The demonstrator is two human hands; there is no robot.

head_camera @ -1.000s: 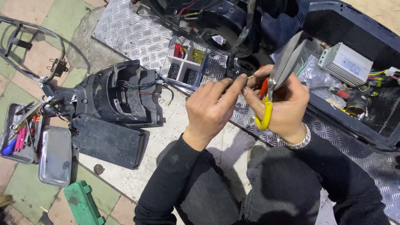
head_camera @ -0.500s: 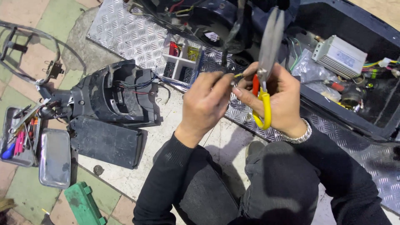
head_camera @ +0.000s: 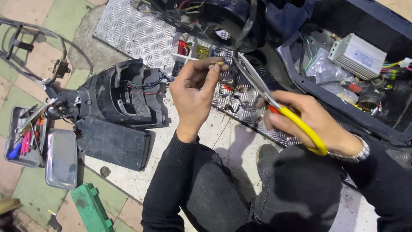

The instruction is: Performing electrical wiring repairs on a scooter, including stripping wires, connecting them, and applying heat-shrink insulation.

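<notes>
Both hands are working just in front of the open black scooter body [head_camera: 240, 25], which I am taking as the landmark. My left hand [head_camera: 195, 92] is pinching a thin wire end [head_camera: 216, 63] between thumb and forefinger, fingers narrow and closed on it, holding it just below the body's dark opening. My right hand [head_camera: 309, 122] is gripping the yellow-handled scissors [head_camera: 274, 101], fingers through the loops; the blades are pointing up-left toward the wire and appear nearly closed, tips just beside it, though I cannot tell whether they are touching it.

Judgement: the cut or strip is going best if I am keeping the wire taut and steady, blades square to it, and biting lightly so the strands are not nicked. Loose coloured wires [head_camera: 227, 88] are lying on the chequer plate [head_camera: 137, 34] below the body; I am keeping the blades away from them. The grey finned controller box [head_camera: 356, 56] is sitting right of the body, well apart.
</notes>
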